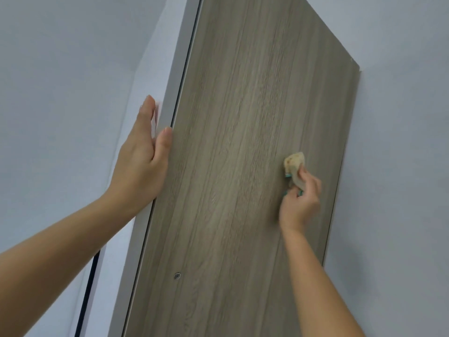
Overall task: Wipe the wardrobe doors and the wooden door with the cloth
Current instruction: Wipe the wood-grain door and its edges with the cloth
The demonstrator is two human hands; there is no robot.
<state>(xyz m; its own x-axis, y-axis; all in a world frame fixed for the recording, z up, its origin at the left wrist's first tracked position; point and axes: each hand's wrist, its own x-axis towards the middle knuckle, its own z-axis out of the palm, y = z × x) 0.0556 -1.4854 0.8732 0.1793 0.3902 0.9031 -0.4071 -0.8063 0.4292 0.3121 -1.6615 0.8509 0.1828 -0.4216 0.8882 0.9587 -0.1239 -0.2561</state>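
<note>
As a person works on one wooden door (230, 142), the right grip (300, 203) is clenched round one small beige cloth (294, 161) and presses it flat to the panel. The cloth sits on the door's right half, about mid-height in the picture, near the right edge but not on it. Its crumpled top pokes above the fingers, and flecks of teal trim show at the thumb and under the knuckles.

The left grip (143, 156) is released, with fingers straight and together. It lies along the door's pale grey side edge (167, 100). Its thumb reaches to where that edge meets the wood grain, and the fingers go behind the edge. Both bare forearms rise from the bottom corners, well apart.

One round metal fitting (177, 275) is set into the panel low on the left, just beside the grey edge. Pale blue-grey wall (60, 69) fills the picture on both sides of the door. One dark strip (88, 288) runs down the lower left, beside the left forearm.
</note>
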